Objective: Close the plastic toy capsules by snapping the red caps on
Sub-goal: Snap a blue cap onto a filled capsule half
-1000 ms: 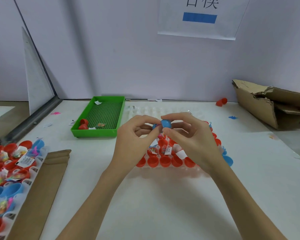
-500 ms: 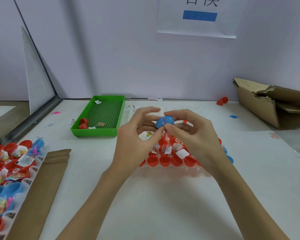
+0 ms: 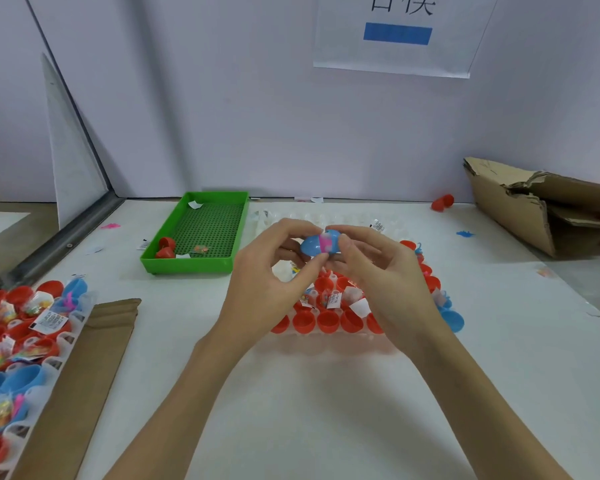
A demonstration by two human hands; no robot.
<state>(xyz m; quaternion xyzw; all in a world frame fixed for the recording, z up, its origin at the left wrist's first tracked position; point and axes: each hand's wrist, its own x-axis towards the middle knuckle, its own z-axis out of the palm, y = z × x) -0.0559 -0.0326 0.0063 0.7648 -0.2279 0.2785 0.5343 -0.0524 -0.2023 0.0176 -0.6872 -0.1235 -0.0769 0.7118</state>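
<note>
Pinching blue capsule (image 3: pixel 317 243): left hand (image 3: pixel 267 282), right hand (image 3: pixel 381 275).

Capsule (image 3: pixel 317 244): smooth, glossy blue plastic. Green tray (image 3: pixel 201 233): plastic, studded matt floor. Box (image 3: pixel 534 209): torn, rough brown cardboard.

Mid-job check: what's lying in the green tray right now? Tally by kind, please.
In the green tray:
Red capsule halves: 2
White paper slips: 2
Bagged toy: 1
Total: 5
Not counted: the blue capsule held between left hand and right hand.
</note>
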